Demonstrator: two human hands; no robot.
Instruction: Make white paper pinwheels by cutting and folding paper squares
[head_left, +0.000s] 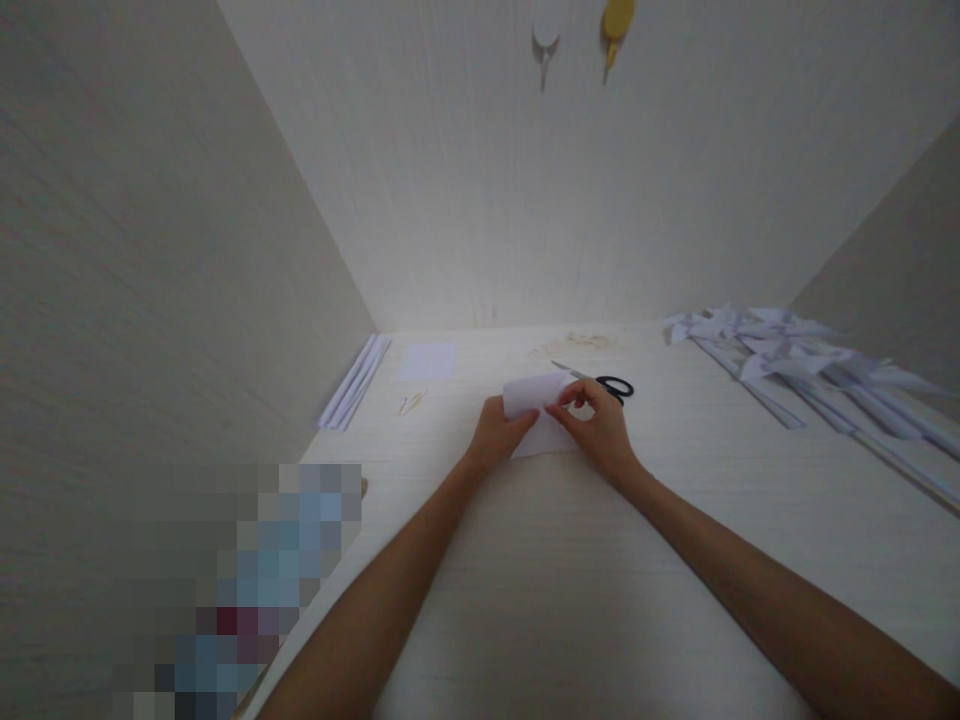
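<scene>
A white sheet of paper [534, 396] is held between both hands over the table, its far part curling up and over. My left hand [495, 432] grips its left side, thumb on top and fingers hidden behind the sheet. On the right edge, my right hand [600, 425] pinches the paper between thumb and fingertips. Black-handled scissors [616, 386] lie just beyond my right hand, blades pointing left and partly covered by it.
Rolled white paper sticks [356, 382] lie at the left edge, near a flat paper square [427, 361] and small thin pieces [412, 402]. Several paper pinwheels on sticks [795, 360] are spread on the right. Small scraps [589, 341] lie by the back wall; two hooks [618, 25] hang above.
</scene>
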